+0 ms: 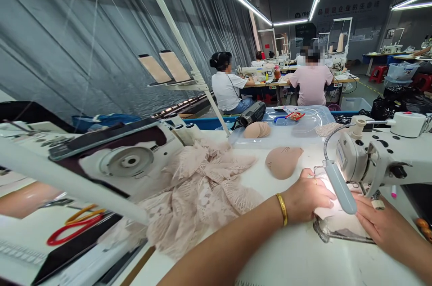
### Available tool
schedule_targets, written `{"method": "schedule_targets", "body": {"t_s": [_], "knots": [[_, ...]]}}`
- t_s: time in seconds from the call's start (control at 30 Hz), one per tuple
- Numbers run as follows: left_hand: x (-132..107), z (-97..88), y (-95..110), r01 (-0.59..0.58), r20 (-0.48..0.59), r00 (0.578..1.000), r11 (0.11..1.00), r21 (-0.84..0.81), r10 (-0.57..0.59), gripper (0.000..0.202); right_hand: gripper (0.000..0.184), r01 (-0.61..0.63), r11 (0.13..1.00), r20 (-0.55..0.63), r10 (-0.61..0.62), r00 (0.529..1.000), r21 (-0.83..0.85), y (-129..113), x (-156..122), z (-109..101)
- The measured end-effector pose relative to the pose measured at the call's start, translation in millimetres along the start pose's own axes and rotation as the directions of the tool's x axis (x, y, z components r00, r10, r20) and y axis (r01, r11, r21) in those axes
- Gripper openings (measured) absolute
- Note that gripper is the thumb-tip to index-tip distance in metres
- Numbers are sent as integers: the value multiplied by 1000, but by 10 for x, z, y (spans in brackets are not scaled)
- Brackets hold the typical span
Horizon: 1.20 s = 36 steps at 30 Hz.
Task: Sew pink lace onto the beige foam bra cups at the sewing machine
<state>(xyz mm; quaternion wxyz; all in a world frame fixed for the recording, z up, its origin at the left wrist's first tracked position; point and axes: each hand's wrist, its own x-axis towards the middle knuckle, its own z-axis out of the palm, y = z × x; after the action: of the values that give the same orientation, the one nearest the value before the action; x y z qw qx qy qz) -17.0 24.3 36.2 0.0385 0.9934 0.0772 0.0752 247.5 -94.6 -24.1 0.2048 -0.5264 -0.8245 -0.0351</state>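
My left hand (305, 198), with a gold bracelet at the wrist, has its fingers bent over a pale fabric piece (326, 212) under the sewing machine head (356, 153). On the other side of the presser foot, my right hand (381, 223) lies with fingers stretched out flat on that same piece. A grey lamp (340, 189) on a bent metal neck lights the spot and hides part of the fabric. Just beyond my left hand, a beige moulded cup (283, 163) rests on the table. Left of my forearm spreads a heap of pale pink lace (205, 191).
Behind the cup is a clear plastic lid (303, 126) bearing beige round pads (257, 130). At left are a neighbouring machine (128, 160), red-handled scissors (74, 228), another person's arm (30, 198) and a thread stand with two cones (165, 66). Other people sit sewing ahead.
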Motion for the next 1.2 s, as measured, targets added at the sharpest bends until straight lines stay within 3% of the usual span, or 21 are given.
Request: {"method": "schedule_targets", "body": {"t_s": [0.2,0.37,0.47,0.8,1.2], "knots": [[6,26,-14,4,12,1000,1000,-11,-4,44,33,-5,998,-51,2,999,-59,71,-101,41],[15,19,-22,16,2,1000,1000,-20,-16,44,39,-30,999,-166,24,986,-36,46,-70,31],[21,6,-21,25,11,1000,999,-22,-25,42,32,-55,999,-183,54,982,0,49,-34,14],[9,28,41,19,20,1000,1000,13,-20,35,32,-78,997,-97,77,992,-5,70,-66,47],[1,13,38,30,23,999,999,-25,-29,37,19,-29,997,-203,44,978,75,-4,-56,-25]]}}
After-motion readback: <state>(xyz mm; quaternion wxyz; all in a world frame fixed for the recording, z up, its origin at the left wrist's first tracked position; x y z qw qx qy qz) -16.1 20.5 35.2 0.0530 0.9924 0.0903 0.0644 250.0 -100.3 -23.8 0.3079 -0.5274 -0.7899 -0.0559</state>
